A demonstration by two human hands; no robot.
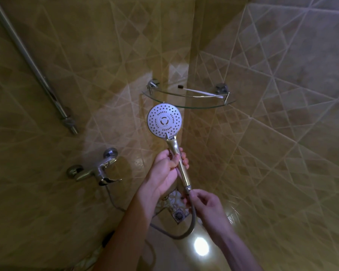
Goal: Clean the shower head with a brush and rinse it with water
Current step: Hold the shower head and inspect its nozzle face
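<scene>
The shower head [164,120] is gripped by the left hand [165,169], its hose [191,222] pinched by the right hand [205,205]; the brush [200,92], above it on the shelf [186,105], likely must be fetched next.

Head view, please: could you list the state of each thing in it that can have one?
Round chrome shower head: off its rail, held face-up toward the camera, no water flowing.
Left hand: closed around the handle.
Right hand: pinching the hose nut at the handle's base.
White toothbrush with dark bristles: lying untouched on the glass corner shelf.
Chrome wall mixer tap: no water seen.
</scene>
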